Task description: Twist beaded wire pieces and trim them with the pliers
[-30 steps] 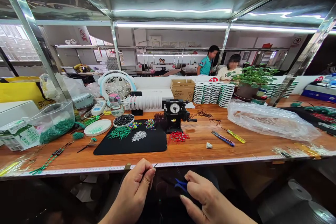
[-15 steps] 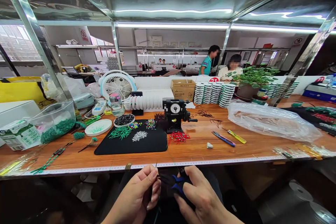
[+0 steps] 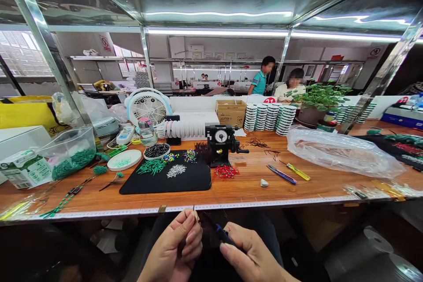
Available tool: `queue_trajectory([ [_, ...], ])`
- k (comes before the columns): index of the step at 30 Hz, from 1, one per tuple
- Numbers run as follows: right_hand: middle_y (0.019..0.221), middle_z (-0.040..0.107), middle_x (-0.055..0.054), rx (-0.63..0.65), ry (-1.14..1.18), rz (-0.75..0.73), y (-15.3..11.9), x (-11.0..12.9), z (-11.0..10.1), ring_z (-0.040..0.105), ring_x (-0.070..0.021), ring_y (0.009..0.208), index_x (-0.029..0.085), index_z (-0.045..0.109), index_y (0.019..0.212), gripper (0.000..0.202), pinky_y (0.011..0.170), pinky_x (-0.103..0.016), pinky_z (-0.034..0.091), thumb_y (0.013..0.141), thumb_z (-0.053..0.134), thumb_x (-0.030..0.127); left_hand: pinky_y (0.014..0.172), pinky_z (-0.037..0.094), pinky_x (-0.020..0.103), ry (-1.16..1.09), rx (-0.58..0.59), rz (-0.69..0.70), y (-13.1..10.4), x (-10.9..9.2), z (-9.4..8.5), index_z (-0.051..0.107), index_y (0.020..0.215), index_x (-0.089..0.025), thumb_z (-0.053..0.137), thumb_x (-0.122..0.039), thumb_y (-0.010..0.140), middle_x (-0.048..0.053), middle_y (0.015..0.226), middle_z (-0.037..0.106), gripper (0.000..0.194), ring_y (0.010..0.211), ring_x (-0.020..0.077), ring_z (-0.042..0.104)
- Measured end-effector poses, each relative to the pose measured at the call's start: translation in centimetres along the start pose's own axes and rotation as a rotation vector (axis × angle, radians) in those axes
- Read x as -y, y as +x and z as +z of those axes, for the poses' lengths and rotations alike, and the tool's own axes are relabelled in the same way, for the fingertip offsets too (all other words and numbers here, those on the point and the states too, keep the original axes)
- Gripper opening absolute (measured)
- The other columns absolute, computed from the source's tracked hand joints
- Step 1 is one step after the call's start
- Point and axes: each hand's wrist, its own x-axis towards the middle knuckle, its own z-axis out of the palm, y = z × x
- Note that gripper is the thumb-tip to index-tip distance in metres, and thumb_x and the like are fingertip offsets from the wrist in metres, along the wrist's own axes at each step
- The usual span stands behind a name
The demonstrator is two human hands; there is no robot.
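Note:
In front of the table edge, my left hand [image 3: 180, 240] pinches a thin dark strand [image 3: 193, 207], whose end pokes up past thumb and forefinger. The rest of it is hidden by the fingers. Wrapped in my right hand [image 3: 249, 246] is a pair of pliers [image 3: 218, 229] with blue on the handles and dark jaws. The jaws point up and left, close to my left fingertips. Whether they touch the strand I cannot tell.
A black mat [image 3: 172, 183] bears green cords [image 3: 152, 166], silvery beads [image 3: 176, 171] and a dish of black pieces [image 3: 156, 151]. Behind it stands a hand-cranked winder [image 3: 222, 141]. A utility knife [image 3: 281, 174], a screwdriver [image 3: 298, 172] and a plastic bag [image 3: 343, 152] lie to the right.
My right hand has turned the pliers; their handles now look closer together, with less blue showing. The fingers have closed further round them. My left hand keeps its pinch, and the strand's end now sticks upward.

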Motion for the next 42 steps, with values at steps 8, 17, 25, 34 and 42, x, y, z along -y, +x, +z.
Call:
queue_trajectory([
  [8,0.065,0.038,0.000,0.035,-0.057,0.029,-0.2,0.2,-0.6,0.034,-0.0124,0.061,0.019,0.029,0.061,0.033,0.058,-0.026,0.029,0.085,0.038,0.040,0.043,0.016,0.017,0.003,0.012,0.006,-0.2,-0.1,0.0,0.056,0.063,-0.013,0.072,-0.024,0.071,-0.005,0.052,0.039,0.021,0.045,0.0030,0.017],
  [17,0.063,0.036,0.002,0.030,-0.056,0.049,-0.3,0.1,-1.1,0.032,-0.0112,0.060,0.019,0.029,0.060,0.034,0.056,-0.026,0.028,0.085,0.041,0.039,0.043,0.015,0.019,0.023,0.058,-0.025,0.0,-0.1,-0.1,0.055,0.064,-0.014,0.069,-0.025,0.074,-0.006,0.052,0.037,0.021,0.045,0.0036,0.016],
  [25,0.066,0.039,0.000,-0.073,-0.108,0.017,-0.7,-0.8,-0.3,0.035,-0.0123,0.063,0.019,0.028,0.059,0.034,0.059,-0.026,0.031,0.084,0.041,0.037,0.038,0.018,0.013,0.303,-0.042,0.088,1.5,0.3,-0.5,0.057,0.076,-0.017,0.069,-0.031,0.074,-0.008,0.053,0.036,0.018,0.043,0.0027,0.020],
  [34,0.066,0.042,-0.001,-0.167,-0.110,0.137,-1.4,-0.5,-0.7,0.039,-0.0131,0.065,0.019,0.030,0.056,0.034,0.060,-0.026,0.032,0.083,0.041,0.034,0.044,0.028,0.015,0.804,-0.017,0.153,2.2,0.8,0.2,0.053,0.070,-0.018,0.058,-0.038,0.081,-0.006,0.056,0.038,0.023,0.049,0.0066,0.029],
  [42,0.073,0.048,-0.001,-0.266,-0.247,0.128,-3.7,-1.2,-6.4,0.046,-0.0123,0.070,0.017,0.042,0.057,0.034,0.064,-0.023,0.037,0.086,0.043,0.035,0.053,0.040,0.019,0.813,0.120,0.057,4.5,0.9,1.0,0.057,0.075,-0.021,0.063,-0.040,0.076,-0.002,0.064,0.047,0.020,0.057,0.0108,0.040],
])
